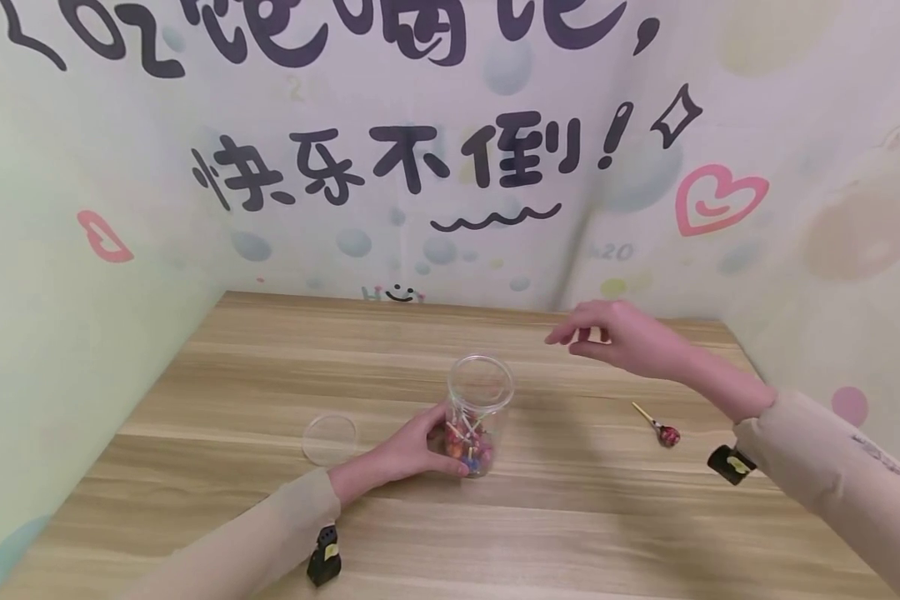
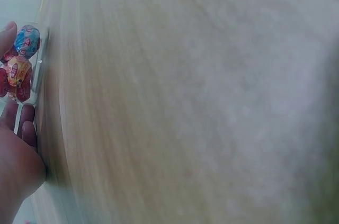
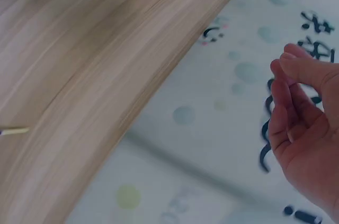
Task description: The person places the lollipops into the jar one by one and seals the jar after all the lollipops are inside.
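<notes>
A clear jar (image 1: 497, 421) stands upright and uncovered on the table, with several wrapped lollipops (image 2: 20, 68) inside, their sticks pointing up. My left hand (image 1: 408, 446) grips its lower part from the left, thumb in front and the other fingers around the far side. Above the table's far right part, my right hand (image 1: 622, 340) hangs in the air with loosely bent fingers. In the right wrist view nothing shows between the fingers (image 3: 280, 94). A single lollipop (image 1: 669, 436) with a red wrapper lies right of the jar, stick toward the back left.
A clear round lid (image 1: 330, 440) lies flat left of the jar, close to the left forearm. The wooden table (image 1: 270, 358) ends at a printed backdrop (image 1: 307, 242) behind it. Wrist cameras (image 1: 324, 557) hang below both sleeves.
</notes>
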The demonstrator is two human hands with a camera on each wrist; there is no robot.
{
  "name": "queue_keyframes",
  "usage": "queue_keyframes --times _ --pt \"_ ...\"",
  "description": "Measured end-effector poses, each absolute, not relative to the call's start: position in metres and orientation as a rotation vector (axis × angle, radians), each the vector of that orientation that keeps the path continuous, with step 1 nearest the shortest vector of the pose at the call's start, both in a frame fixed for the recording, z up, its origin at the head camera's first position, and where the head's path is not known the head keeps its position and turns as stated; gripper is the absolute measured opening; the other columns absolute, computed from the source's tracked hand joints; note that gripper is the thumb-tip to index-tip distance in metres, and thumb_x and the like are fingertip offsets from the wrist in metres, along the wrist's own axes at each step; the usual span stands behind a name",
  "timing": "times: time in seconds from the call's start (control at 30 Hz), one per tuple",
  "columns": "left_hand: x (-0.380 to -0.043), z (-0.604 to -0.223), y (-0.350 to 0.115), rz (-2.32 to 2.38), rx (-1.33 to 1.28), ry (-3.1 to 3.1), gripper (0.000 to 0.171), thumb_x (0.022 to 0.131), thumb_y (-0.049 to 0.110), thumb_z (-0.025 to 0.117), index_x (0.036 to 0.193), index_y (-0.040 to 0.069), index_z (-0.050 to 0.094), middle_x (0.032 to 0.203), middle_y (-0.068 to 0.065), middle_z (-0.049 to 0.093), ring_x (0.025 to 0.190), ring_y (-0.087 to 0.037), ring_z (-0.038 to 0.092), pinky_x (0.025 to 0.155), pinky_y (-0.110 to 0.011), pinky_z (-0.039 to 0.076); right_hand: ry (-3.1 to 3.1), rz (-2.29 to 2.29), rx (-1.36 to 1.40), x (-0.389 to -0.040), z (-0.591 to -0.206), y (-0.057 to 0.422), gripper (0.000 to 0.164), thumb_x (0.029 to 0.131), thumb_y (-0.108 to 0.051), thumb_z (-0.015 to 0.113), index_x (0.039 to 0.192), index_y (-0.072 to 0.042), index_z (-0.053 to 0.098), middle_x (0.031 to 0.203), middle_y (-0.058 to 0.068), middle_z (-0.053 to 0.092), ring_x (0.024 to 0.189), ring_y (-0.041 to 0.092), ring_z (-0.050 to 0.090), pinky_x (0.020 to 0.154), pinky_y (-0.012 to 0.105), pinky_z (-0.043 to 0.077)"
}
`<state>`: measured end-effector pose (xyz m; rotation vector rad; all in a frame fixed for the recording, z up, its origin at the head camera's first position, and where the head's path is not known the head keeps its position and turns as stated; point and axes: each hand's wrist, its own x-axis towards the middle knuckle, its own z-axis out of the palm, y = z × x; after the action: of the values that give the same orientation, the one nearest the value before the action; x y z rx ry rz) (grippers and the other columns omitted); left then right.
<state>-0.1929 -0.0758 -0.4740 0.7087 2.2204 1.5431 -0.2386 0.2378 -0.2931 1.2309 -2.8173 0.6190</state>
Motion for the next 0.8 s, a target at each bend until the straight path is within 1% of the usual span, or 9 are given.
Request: queue_keyframes --times 0.1,0.27,0.37,0.53,0.67,0.8 --pt "-0.193 -0.474 -0.076 1.541 0.706 2.225 0.072 0.075 0.018 0.086 0.137 0.014 0.051 0.134 -0.006 0.06 0.132 -0.026 0.052 0.117 -0.051 0.03 -2.804 0.592 1.248 -0.244 -0.304 0.259 0.035 0.085 0.0 0.073 0.113 -0.022 0.073 0.101 -0.009 0.072 0.089 0.005 0.064 0.072 0.022 0.054" --pt "-0.192 -0.472 -0.076 1.534 0.692 2.222 0.07 0.074 0.019 0.087 0.135 0.015 0.052 0.134 -0.004 0.06 0.131 -0.024 0.052 0.117 -0.05 0.03 -2.789 0.565 1.278 -0.25 -0.321 0.29 0.04 0.084 0.003 0.073 0.115 -0.021 0.071 0.105 -0.008 0.073 0.088 0.002 0.064 0.071 0.022 0.054" --pt "-0.192 -0.472 -0.076 1.54 0.68 2.216 0.07 0.074 0.019 0.087 0.135 0.016 0.052 0.133 -0.003 0.06 0.131 -0.024 0.052 0.117 -0.05 0.03 -2.826 0.566 1.254 -0.249 -0.329 0.305 0.04 0.084 0.003 0.073 0.114 -0.023 0.071 0.105 -0.009 0.072 0.087 0.006 0.066 0.072 0.022 0.055" --pt "-0.191 -0.473 -0.076 1.528 0.68 2.227 0.07 0.074 0.02 0.087 0.134 0.016 0.052 0.132 -0.003 0.06 0.129 -0.023 0.053 0.116 -0.049 0.032 -2.879 0.526 1.181 -0.247 -0.348 0.329 0.039 0.084 0.001 0.074 0.112 -0.027 0.072 0.103 -0.012 0.072 0.087 0.006 0.068 0.074 0.023 0.056" --pt "-0.192 -0.473 -0.075 1.519 0.684 2.237 0.07 0.074 0.021 0.087 0.135 0.015 0.052 0.133 -0.004 0.06 0.129 -0.024 0.053 0.115 -0.049 0.033 -2.831 0.525 1.206 -0.246 -0.366 0.348 0.043 0.082 0.005 0.073 0.11 -0.028 0.072 0.103 -0.01 0.073 0.087 0.002 0.066 0.072 0.022 0.056" --pt "-0.192 -0.473 -0.075 1.516 0.683 2.245 0.072 0.074 0.02 0.087 0.137 0.015 0.051 0.134 -0.005 0.059 0.131 -0.026 0.052 0.116 -0.051 0.032 -2.777 0.584 1.253 -0.244 -0.381 0.364 0.049 0.078 0.013 0.072 0.108 -0.026 0.073 0.102 -0.007 0.073 0.088 -0.005 0.063 0.069 0.021 0.055"
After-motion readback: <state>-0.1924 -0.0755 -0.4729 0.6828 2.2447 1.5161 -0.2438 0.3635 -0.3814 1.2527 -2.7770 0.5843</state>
